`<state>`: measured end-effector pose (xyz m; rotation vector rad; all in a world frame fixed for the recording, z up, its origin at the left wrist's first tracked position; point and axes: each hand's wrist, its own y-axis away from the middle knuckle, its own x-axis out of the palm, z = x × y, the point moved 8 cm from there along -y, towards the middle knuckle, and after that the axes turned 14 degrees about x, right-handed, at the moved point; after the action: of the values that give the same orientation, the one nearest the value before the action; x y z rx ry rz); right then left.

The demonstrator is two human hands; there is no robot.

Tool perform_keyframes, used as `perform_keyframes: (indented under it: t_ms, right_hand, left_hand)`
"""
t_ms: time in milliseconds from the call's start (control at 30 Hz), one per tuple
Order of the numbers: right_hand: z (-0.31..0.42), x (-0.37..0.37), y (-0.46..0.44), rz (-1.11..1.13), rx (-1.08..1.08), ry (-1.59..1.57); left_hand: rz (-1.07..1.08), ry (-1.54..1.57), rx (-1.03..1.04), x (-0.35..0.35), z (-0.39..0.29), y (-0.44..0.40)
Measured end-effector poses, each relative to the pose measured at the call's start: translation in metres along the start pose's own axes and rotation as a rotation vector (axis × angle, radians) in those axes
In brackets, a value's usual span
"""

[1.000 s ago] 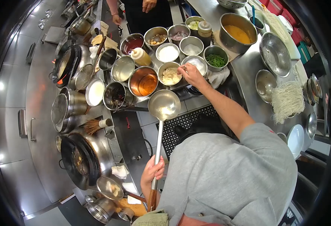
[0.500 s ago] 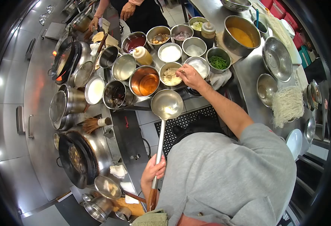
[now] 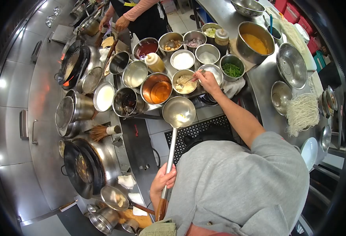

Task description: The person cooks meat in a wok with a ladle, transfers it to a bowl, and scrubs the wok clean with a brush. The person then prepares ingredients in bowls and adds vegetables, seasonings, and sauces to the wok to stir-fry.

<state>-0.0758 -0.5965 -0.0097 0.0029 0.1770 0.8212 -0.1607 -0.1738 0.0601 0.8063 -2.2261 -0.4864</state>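
Note:
My left hand [image 3: 165, 180] is wrapped round the handle of a large metal ladle [image 3: 177, 107], close to its wooden end. The ladle's bowl faces up in front of the pots, with a little pale, shiny residue inside. In my right hand [image 3: 207, 80] is a thin spoon [image 3: 189, 80], pinched between the fingers, its tip down in a steel pot [image 3: 176, 88] of pale minced food that looks like garlic. Beside that pot stand a pot of amber liquid [image 3: 160, 92] and a pot of chopped greens [image 3: 232, 70].
Two blackened woks [image 3: 77, 167] [image 3: 71, 65] sit on the stove at left, flames under the far one. A bamboo brush [image 3: 99, 133] lies between them. Pale noodles [image 3: 302, 112] and metal bowls are on the right counter. A co-worker's hands [image 3: 122, 23] are at the far end.
My right hand has shifted slightly, and the spoon now shows more clearly over the pot. The co-worker's hands have come together. The view has shifted a little; the ladle stays in my left hand.

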Motion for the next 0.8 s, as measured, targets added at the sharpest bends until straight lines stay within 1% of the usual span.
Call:
perform_keyframes:
  t_ms: [67,200,333,500,600,633,733,800]
  right_hand:
    - [-0.006,-0.005,-0.004,0.023,0.036,-0.091]
    - [-0.001,-0.004,-0.003,-0.019,0.040,0.051]
    - [0.003,0.007,0.000,-0.004,0.028,0.075]
    - [0.006,-0.001,0.001,0.009,0.050,0.024]
    - [0.012,-0.018,0.005,0.023,0.025,-0.047]
    - [0.019,-0.022,0.007,0.072,0.053,-0.158]
    - [0.045,-0.043,0.030,0.084,0.165,-0.195]
    - [0.078,-0.045,0.048,0.139,0.090,-0.218]
  left_hand:
    - [-0.003,0.007,0.000,-0.001,-0.001,0.000]
    - [0.003,0.007,0.006,-0.001,-0.004,-0.002]
    - [0.013,0.002,0.016,-0.001,-0.005,-0.004]
    - [0.015,0.028,0.006,0.000,-0.003,-0.003]
    - [0.025,0.054,-0.006,0.001,-0.003,0.000]
    - [0.027,0.063,-0.007,0.002,-0.004,0.001]
    - [0.047,0.090,-0.014,0.006,-0.007,0.000]
    - [0.069,0.105,-0.012,0.008,-0.009,-0.001]
